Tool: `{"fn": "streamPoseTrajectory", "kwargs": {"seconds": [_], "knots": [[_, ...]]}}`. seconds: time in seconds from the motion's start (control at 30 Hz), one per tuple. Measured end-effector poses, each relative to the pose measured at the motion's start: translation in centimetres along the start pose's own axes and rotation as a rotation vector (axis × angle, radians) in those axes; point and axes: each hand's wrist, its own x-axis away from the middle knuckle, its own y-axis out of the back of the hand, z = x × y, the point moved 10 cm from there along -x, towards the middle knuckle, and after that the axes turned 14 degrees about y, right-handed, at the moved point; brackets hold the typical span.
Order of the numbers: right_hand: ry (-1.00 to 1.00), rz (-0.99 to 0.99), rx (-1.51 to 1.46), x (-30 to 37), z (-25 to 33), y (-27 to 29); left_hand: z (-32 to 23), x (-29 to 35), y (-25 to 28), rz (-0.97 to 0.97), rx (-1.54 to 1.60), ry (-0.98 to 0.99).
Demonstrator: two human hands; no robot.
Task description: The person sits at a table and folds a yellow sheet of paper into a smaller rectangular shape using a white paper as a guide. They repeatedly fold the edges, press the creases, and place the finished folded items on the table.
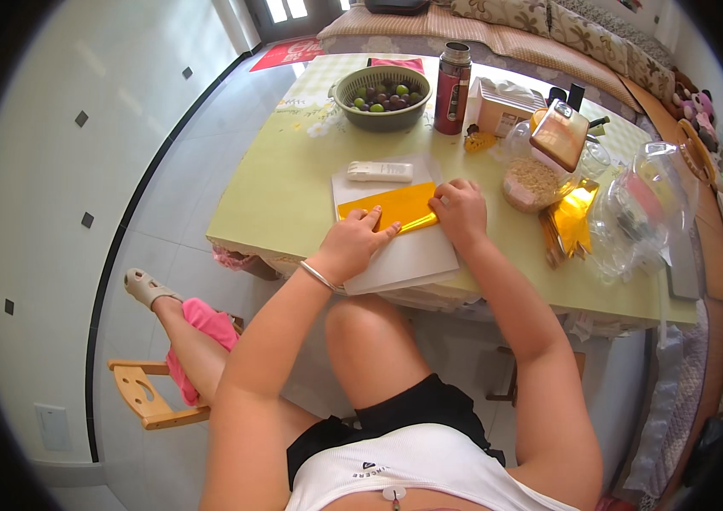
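Observation:
A folded strip of shiny gold foil paper (395, 207) lies across a stack of white sheets (404, 270) at the table's near edge. My left hand (355, 244) rests on the strip's lower left part, thumb and fingers apart and pressing down on it. At the strip's right end, my right hand (461, 213) is closed, its fingertips pinching the edge; part of that grip is hidden by the hand itself. Just beyond the strip, a white oblong packet (380, 172) lies on the sheets.
A grey-green colander (378, 119) of round green and dark fruit stands at the back, beside a red flask (453, 89) and a tissue box (506, 106). Farther right are a phone (560, 136), a clear tub (532, 183), folded gold foil pieces (572, 220) and clear plastic packaging (642, 213).

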Motion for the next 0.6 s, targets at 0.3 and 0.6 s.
{"fn": "streamPoseTrajectory", "kwargs": {"seconds": [0.3, 0.6], "knots": [[0.428, 0.475, -0.064, 4.7, 9.6, -3.9, 0.1, 2.6, -1.5, 0.058, -0.012, 0.052], [0.164, 0.340, -0.051, 4.1, 0.7, 1.3, 8.1, 6.4, -1.8, -0.076, 0.176, 0.275]]}}
